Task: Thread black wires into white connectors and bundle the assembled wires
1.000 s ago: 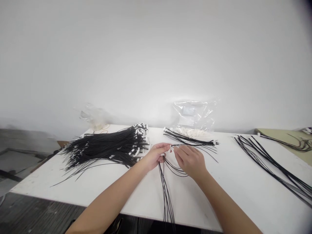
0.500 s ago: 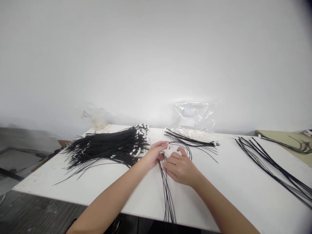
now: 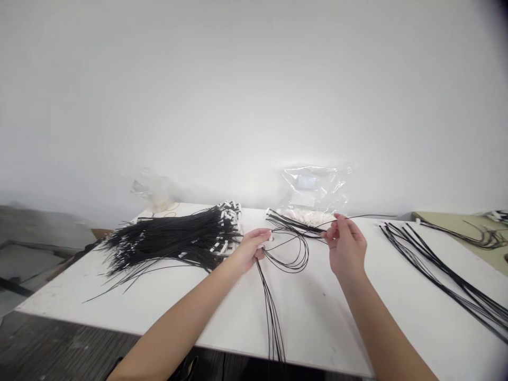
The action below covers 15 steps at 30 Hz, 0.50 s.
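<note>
The small white plug (image 3: 271, 236) sits above the middle of the table's near half, at the tips of your left hand (image 3: 251, 251). Your thumb and forefinger there are closed on it, with no gap that shows; the other fingers curl underneath, and what each one presses on is hard to tell. Black wires (image 3: 306, 256) loop out from that hand to the right, while more strands (image 3: 270, 317) hang below it toward the table's front edge.

Your right hand (image 3: 347, 246) is raised, well apart from the left, thumb and forefinger pinched together on a single thin wire (image 3: 369, 216), whose free length sticks out to the right. Its remaining fingers are bent in toward the palm.

Behind your hands, a bundle (image 3: 291, 223) lies before a clear bag (image 3: 317, 185). A big pile of wires (image 3: 170, 238) lies left on the white table (image 3: 317, 328); longer wires (image 3: 444, 272) lie right.
</note>
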### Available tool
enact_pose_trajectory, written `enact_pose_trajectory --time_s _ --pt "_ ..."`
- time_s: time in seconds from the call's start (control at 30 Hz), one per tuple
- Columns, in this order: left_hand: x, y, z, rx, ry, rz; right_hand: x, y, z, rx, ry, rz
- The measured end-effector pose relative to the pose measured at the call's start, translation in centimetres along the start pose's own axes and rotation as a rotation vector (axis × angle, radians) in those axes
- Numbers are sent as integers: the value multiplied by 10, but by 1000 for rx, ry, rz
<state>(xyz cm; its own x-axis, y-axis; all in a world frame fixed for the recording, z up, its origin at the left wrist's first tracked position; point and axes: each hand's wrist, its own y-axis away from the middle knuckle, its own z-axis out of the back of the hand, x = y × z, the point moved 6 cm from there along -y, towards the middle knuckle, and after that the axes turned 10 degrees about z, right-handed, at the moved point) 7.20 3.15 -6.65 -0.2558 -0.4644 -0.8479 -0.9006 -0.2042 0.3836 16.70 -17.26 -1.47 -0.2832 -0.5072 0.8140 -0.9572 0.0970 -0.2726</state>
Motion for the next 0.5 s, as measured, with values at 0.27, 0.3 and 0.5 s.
enact_pose_trajectory --time_s 0.27,0.3,0.5 --pt "-1 1 0 11 -7 -2 -3 -16 21 -242 -245 -93" --pt "-1 1 0 14 -12 -3 -4 -16 20 -242 -263 -114" --pt "-2 3 -2 13 -14 -10 -2 -7 5 -10 -82 -141"
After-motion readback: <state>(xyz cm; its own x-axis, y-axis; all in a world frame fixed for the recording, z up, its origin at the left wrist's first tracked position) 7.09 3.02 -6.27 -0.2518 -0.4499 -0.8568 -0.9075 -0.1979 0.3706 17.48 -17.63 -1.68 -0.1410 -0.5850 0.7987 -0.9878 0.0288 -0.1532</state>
